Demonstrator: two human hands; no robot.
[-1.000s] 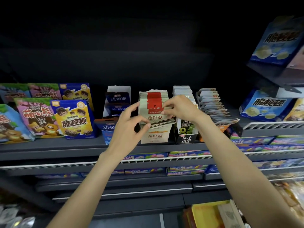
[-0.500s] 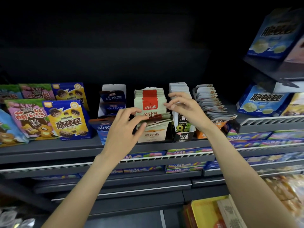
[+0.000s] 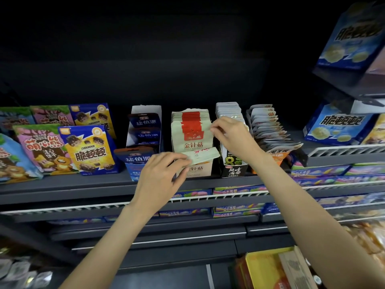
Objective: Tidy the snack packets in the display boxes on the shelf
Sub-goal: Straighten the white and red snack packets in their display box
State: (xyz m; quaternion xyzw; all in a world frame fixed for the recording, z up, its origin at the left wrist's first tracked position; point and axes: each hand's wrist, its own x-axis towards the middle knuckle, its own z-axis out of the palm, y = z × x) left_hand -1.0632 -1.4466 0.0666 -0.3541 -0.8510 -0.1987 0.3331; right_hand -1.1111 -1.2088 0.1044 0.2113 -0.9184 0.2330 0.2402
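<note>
Dark retail shelving unit, seen from above and in front. The back panel (image 3: pixel 145 65) was matte black and unlit, so the upper part of the view lay in deep shadow. A dark grey shelf (image 3: pixel 62 184) ran the full width, with lower tiers stepped forward beneath it; white wire rails (image 3: pixel 218 197) edged these tiers. To the right, an adjoining shelf (image 3: pixel 333 161) stood at an angle, fronted by a white wire rail (image 3: pixel 345 150). Light fell from the front, brightest along the shelf edges.
</note>
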